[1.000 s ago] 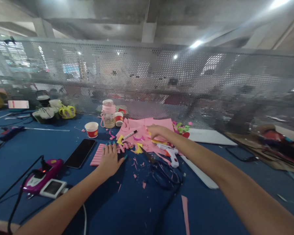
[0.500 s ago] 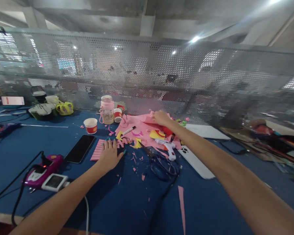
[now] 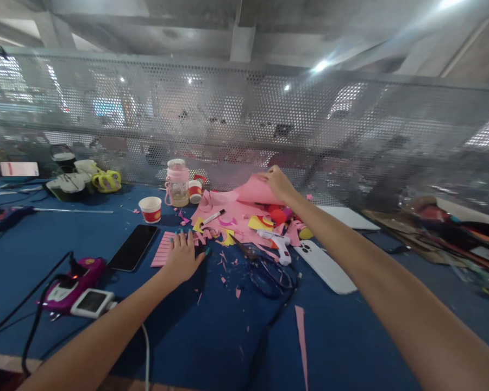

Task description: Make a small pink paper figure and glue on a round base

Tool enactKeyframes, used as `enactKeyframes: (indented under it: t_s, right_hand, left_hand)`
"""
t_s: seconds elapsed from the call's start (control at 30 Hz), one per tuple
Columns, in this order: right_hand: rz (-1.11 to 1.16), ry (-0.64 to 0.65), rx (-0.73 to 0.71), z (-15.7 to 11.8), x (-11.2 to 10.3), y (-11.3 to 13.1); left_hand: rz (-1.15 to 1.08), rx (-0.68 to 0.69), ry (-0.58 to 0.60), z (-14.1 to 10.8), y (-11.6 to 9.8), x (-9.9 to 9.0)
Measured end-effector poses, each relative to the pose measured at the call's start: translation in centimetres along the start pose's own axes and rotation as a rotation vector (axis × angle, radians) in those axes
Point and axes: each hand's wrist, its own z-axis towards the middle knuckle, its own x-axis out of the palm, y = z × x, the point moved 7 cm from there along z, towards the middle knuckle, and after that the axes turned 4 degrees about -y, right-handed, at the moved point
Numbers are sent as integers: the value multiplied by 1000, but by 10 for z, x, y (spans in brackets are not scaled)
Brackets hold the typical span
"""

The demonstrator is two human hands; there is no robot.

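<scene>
My left hand lies flat with fingers spread, its palm partly over a pink pad with ruled lines. Farther off, my right hand pinches the edge of a pink paper sheet and holds it raised above the pile. Under and in front of that sheet lie pink and yellow paper scraps, a marker pen and a red piece. A white glue gun rests at the pile's near edge, beside scissors with dark handles.
A black phone, a paper cup and a pink-lidded bottle stand or lie leftward. A purple power strip with cables sits near left. A white phone lies right of the glue gun. A perforated metal screen closes the back.
My right hand has lifted the pink sheet and shifted slightly up and right, uncovering more of the red piece and scraps. My left hand has stayed in place.
</scene>
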Motion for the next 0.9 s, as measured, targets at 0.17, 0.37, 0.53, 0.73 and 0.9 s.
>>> enactKeyframes:
  t_s: [0.17, 0.37, 0.53, 0.73, 0.9]
  right_hand:
    - [-41, -116, 33, 3, -19, -3]
    - [-25, -214, -22, 9, -36, -6]
    - [-19, -62, -200, -2, -23, 17]
    - [-88, 225, -362, -55, 27, 62]
    - [-245, 312, -307, -75, 54, 63]
  left_hand:
    - [127, 33, -20, 3, 0, 0]
    - [153, 9, 13, 5, 3, 1]
    - [177, -9, 47, 3, 1, -3]
    - [194, -73, 66, 1, 4, -2]
    - [185, -12, 34, 2, 0, -5]
